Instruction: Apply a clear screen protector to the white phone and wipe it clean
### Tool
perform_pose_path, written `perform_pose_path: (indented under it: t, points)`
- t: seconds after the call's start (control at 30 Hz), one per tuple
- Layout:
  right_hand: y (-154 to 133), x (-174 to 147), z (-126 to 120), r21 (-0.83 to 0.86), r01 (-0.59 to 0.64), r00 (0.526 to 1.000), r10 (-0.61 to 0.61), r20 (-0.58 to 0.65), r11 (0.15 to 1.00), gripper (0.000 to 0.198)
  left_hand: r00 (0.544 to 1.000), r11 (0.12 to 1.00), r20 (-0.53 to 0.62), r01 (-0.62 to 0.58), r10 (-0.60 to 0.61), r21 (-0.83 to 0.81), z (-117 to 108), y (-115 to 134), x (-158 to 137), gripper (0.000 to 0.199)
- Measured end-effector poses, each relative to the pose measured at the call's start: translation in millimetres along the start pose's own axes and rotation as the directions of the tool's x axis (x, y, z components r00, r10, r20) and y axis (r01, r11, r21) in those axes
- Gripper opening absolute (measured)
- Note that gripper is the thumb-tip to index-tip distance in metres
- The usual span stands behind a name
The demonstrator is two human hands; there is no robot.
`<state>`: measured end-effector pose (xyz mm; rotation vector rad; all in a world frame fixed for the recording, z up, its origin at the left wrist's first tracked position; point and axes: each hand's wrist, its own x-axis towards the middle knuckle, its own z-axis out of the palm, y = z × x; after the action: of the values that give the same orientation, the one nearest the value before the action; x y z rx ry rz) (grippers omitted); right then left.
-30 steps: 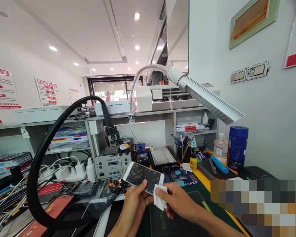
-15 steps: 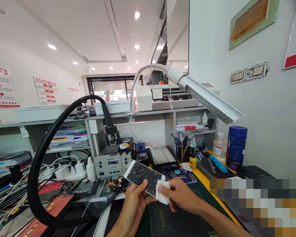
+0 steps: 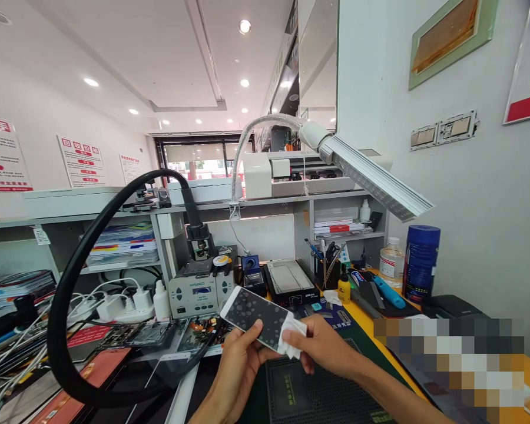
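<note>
A person's left hand point(image 3: 241, 365) grips a white-framed smartphone with a dark glass screen point(image 3: 258, 315) from below, thumb pressed on the front near its lower edge, holding it tilted above a black perforated work mat point(image 3: 309, 394). The right hand point(image 3: 324, 347) pinches a small folded white wipe point(image 3: 291, 338) between thumb and fingers, pressing it against the screen's right end, at 3 o'clock from the phone's centre. The phone sits low in the middle of the head view, raised clear of the bench. At 10 o'clock from it stands a grey rework station with a small display point(image 3: 198, 291); a thick black hose point(image 3: 92, 235) loops from there round to 9 o'clock. At 1 o'clock lies a black heating plate with a silver top point(image 3: 289, 280). A white gooseneck strip lamp point(image 3: 371, 176) reaches overhead at 1 o'clock, and a tall blue cylindrical canister point(image 3: 420, 262) stands by the wall at 2 o'clock, beside a clear plastic bottle point(image 3: 391, 262).
</note>
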<state>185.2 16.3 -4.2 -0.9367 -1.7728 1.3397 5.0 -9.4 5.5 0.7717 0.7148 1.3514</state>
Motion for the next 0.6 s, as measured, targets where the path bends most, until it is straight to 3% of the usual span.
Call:
perform_pose_path:
  t: [0.1,0.2,0.47,0.6]
  points:
    - [1.2,-2.0,5.4,0.000,-0.033,0.998,0.033,0.046,0.999,0.051,1.000,1.000,0.011,-0.009,0.009,-0.003,-1.5,-0.3,0.8,0.019]
    - [2.2,-1.0,5.7,0.005,-0.001,1.000,0.001,0.019,1.000,0.052,1.000,1.000,0.019,-0.008,0.007,0.014,-1.6,-0.8,1.2,0.020]
    - [2.8,7.3,-16.8,0.032,0.085,0.961,-0.073,-0.266,0.996,0.052,0.999,0.999,0.034,-0.012,0.010,0.039,-3.8,-1.5,2.1,0.021]
    - [-0.5,6.7,-22.1,0.094,0.073,0.954,-0.042,-0.297,0.993,0.054,0.997,0.998,0.064,-0.044,0.041,0.040,-9.0,-2.3,4.3,0.024]
